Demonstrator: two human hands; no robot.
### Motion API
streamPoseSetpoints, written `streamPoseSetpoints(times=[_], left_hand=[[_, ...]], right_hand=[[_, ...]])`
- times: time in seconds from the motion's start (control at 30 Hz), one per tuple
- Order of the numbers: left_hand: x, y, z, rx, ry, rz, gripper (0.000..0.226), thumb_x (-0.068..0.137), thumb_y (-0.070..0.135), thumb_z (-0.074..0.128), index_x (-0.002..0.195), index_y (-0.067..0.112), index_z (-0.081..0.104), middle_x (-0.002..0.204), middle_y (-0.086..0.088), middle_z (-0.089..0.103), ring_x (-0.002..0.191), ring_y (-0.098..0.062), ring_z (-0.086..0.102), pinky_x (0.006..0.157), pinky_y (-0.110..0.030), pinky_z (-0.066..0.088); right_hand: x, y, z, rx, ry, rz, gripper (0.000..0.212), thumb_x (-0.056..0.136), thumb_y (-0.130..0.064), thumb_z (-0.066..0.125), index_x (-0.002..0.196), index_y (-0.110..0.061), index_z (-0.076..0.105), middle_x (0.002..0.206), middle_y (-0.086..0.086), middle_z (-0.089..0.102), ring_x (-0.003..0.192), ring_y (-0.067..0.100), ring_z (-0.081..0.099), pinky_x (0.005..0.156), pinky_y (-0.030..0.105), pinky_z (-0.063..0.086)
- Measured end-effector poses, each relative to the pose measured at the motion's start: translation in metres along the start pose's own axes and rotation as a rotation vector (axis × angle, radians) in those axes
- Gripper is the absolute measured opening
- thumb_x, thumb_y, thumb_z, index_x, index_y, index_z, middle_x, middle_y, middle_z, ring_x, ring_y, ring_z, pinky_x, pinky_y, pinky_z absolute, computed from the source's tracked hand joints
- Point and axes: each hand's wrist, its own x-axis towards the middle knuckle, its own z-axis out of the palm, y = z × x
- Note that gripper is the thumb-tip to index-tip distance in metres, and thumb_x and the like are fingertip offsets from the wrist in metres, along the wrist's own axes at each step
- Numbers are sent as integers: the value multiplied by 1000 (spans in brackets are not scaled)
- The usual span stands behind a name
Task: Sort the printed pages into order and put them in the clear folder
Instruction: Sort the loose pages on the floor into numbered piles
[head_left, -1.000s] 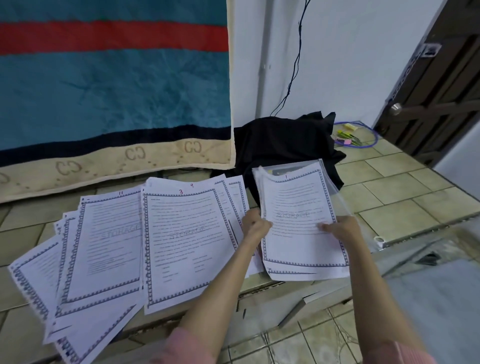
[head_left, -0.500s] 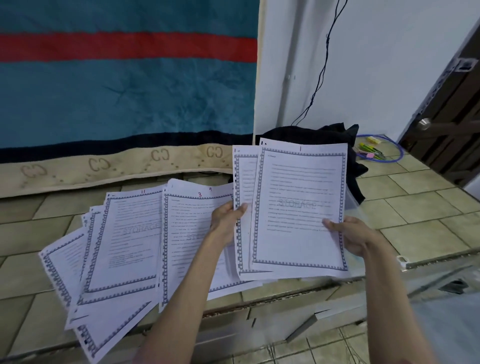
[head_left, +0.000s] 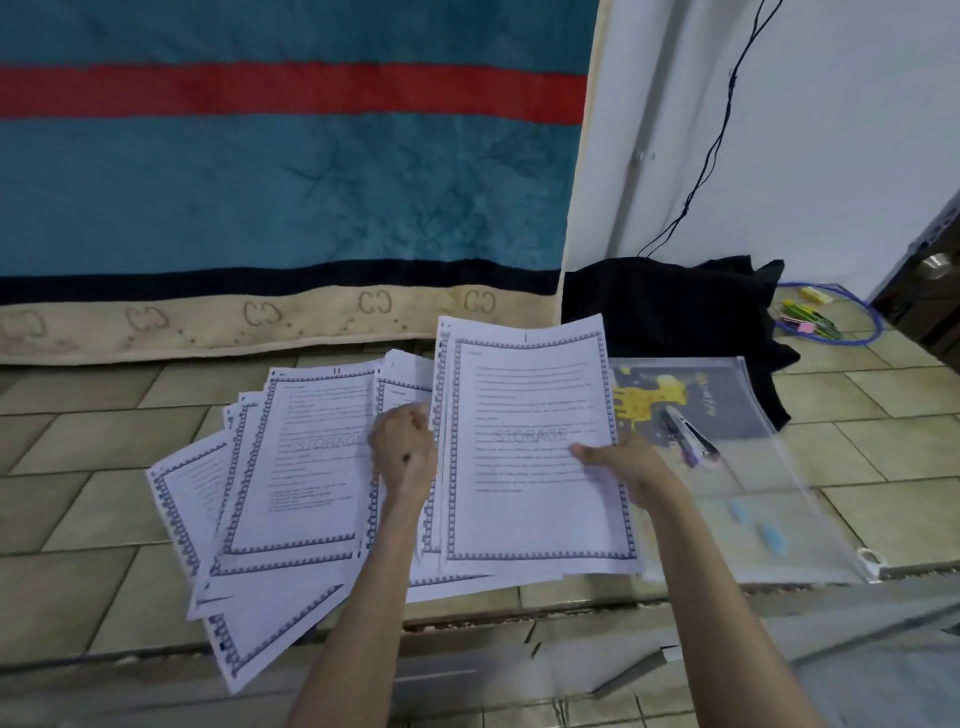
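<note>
Both hands pinch the sorted pages (head_left: 530, 447) above the desk's near edge: left hand (head_left: 404, 451) curled on their left side, right hand (head_left: 621, 465) thumb-on-top at right. In my judgement, square their edges first, then slide them into the clear folder (head_left: 748, 499) lying just right.

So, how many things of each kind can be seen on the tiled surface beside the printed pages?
Clear folder: 1
Pen inside the folder: 1
Black cloth: 1
Blue cord loop: 1
Total: 4
</note>
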Motion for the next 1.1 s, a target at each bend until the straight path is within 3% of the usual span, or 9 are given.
streamPoseSetpoints(times=[0.1,0.37,0.47,0.6,0.7,0.8,0.93,1.03,1.1], left_hand=[[12,-22,-23,116,104,-121,35,95,13,51,127,-1,51,124,-25,54,118,-38,48,96,-43,40],[16,-27,-35,141,220,-99,17,89,4,55,93,9,71,93,-12,71,83,-28,67,64,-33,54],[12,-29,-36,170,308,136,13,89,8,58,92,8,71,89,-11,69,83,-25,64,61,-31,51],[14,-26,-37,-199,173,34,8,96,21,47,96,15,51,87,-7,60,66,-16,54,62,-28,41],[21,-25,-40,-394,71,-155,21,95,27,50,106,9,52,108,-10,60,91,-23,58,78,-33,46],[20,-21,-46,-591,-156,-164,34,91,32,58,115,8,60,114,-5,64,102,-19,59,95,-33,46],[8,-6,-57,-532,-349,-40,31,83,13,69,113,12,63,111,-5,67,99,-19,65,90,-34,52],[6,11,-68,-639,-449,-2,22,86,9,64,107,14,64,102,0,70,91,-12,69,79,-29,57],[4,27,-68,-724,-474,-12,22,81,7,68,102,13,65,100,-1,71,87,-13,71,76,-29,58]], right_hand=[[8,8,29,-93,1,-32,39,81,-6,70,117,5,59,110,4,61,97,21,60,85,31,47],[15,24,39,-125,19,22,43,77,-11,75,115,4,61,114,17,66,104,30,63,86,36,51],[11,21,37,-70,-12,53,47,77,-12,76,118,3,60,114,15,65,105,31,62,91,40,50],[9,19,33,22,-111,106,51,75,-13,77,120,0,58,116,12,66,104,30,63,94,46,50],[5,17,36,44,-178,95,44,74,-13,76,114,-2,62,109,9,67,93,24,66,83,38,53],[1,14,43,73,-220,44,58,66,-24,80,117,-5,62,112,7,69,99,23,67,91,43,53],[-4,5,58,136,-273,-65,41,77,-21,74,115,-15,60,110,-2,69,99,13,66,82,29,56],[-6,-4,52,211,-212,-160,72,57,-43,84,118,-16,56,113,-1,68,100,17,68,84,35,57],[-7,-11,40,237,-189,-192,68,62,-37,82,120,-11,56,114,4,69,100,21,69,82,38,58]])
